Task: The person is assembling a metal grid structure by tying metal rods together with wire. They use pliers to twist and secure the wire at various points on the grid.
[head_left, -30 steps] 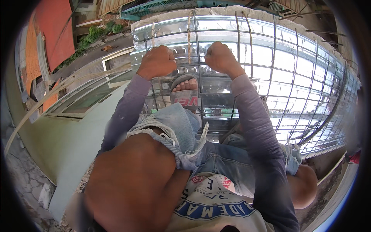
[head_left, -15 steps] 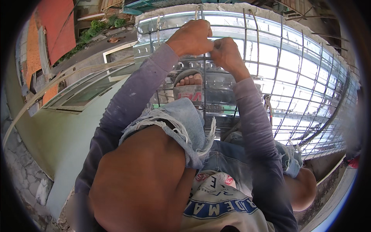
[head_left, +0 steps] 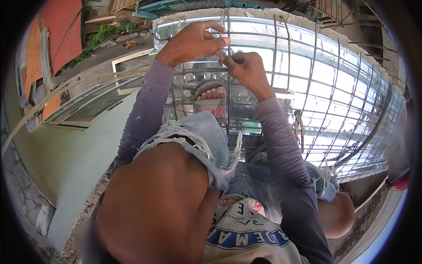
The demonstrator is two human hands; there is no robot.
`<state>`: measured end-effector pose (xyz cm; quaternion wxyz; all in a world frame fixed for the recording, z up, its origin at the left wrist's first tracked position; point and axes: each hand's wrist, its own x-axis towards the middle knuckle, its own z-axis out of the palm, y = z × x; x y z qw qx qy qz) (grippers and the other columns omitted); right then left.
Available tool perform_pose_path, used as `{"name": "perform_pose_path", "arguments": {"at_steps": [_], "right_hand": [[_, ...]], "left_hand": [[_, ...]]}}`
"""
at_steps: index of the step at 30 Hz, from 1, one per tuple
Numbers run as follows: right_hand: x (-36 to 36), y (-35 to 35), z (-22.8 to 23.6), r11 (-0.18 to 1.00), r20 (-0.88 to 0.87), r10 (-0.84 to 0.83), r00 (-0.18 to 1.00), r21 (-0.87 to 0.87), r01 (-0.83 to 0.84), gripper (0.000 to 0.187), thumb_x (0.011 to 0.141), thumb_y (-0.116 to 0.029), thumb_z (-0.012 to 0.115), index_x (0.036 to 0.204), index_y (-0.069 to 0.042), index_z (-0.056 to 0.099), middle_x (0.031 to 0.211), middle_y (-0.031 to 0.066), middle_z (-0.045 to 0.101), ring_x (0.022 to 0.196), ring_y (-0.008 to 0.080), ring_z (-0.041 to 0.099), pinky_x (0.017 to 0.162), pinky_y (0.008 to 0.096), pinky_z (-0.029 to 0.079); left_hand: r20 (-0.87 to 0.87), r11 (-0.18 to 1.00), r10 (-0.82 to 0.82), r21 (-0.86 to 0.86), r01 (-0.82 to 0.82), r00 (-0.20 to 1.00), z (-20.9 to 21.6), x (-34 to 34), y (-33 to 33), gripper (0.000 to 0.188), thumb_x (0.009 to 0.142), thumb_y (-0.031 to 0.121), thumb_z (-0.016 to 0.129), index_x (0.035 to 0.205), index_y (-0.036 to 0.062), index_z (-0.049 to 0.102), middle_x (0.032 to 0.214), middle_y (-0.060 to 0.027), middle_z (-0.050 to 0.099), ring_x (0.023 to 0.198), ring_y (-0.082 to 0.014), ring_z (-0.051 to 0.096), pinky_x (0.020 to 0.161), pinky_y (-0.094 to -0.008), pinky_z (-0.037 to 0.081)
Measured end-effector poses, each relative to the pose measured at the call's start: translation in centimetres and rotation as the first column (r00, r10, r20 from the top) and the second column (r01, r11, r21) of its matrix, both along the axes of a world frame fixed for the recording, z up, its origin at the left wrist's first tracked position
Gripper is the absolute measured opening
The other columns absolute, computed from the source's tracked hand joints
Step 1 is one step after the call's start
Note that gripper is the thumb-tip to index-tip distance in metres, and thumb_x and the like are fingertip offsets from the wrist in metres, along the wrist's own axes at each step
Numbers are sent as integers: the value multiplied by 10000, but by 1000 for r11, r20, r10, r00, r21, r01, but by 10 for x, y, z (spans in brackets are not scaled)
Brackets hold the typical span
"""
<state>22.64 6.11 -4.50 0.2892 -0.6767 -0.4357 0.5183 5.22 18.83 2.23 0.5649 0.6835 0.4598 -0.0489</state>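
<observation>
My left hand [head_left: 191, 43] is raised over the steel rebar mesh [head_left: 313, 55], its thumb and index finger spread apart and nothing visible held between them. Just right of it and slightly nearer, my right hand [head_left: 248, 72] has thumb and forefinger pinched together beside a thin rusty rod [head_left: 221, 62]. What lies inside that pinch is too small to make out. Shiny corrugated metal decking [head_left: 259, 57] lies beneath the mesh. Pincers [head_left: 299, 127] with red on their handles rest on the mesh, to the right of my right forearm.
My sandalled foot [head_left: 212, 99] stands on the decking below my hands. A rough concrete edge [head_left: 250, 14] borders the decking at the far side. To the left, a pale green wall [head_left: 88, 145] drops beside pale hoses [head_left: 57, 94]. A dark cable [head_left: 367, 141] crosses the mesh at right.
My hands have drawn apart; the left moved left and its fingers spread. My right hand shifted slightly left and nearer, still pinched. More of the pincers now shows beside my right forearm.
</observation>
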Motion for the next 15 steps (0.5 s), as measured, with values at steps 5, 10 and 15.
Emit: {"name": "perform_pose_path", "arguments": {"at_steps": [5, 10, 15], "right_hand": [[12, -2, 4, 998, -131, 61, 989, -23, -64, 315, 963, -230, 797, 1068, 67, 799, 802, 109, 765, 724, 144, 702, 690, 310, 560], [22, -5, 4, 998, -218, 46, 975, -26, -53, 316, 969, -137, 749, 1207, 71, 758, 919, 137, 793, 793, 162, 747, 733, 306, 587], [19, -5, -5, 977, 140, 102, 985, 174, -126, 288, 946, -83, 722, 1199, 50, 762, 1010, 238, 786, 844, 318, 763, 800, 387, 586]], "left_hand": [[153, 977, 176, 90, -191, 972, -33, -28, -57, 428, 928, 245, 819, 1263, -14, 752, 1195, -191, 783, 1085, -265, 773, 939, -354, 607], [196, 922, 300, 192, -336, 934, -50, -27, -87, 317, 895, 156, 842, 1178, 21, 799, 1133, -158, 783, 1066, -259, 773, 948, -356, 607], [310, 860, 377, 233, -454, 873, -55, -15, -100, 185, 924, 113, 804, 1082, 18, 810, 1044, -122, 770, 992, -241, 773, 886, -359, 608]]}}
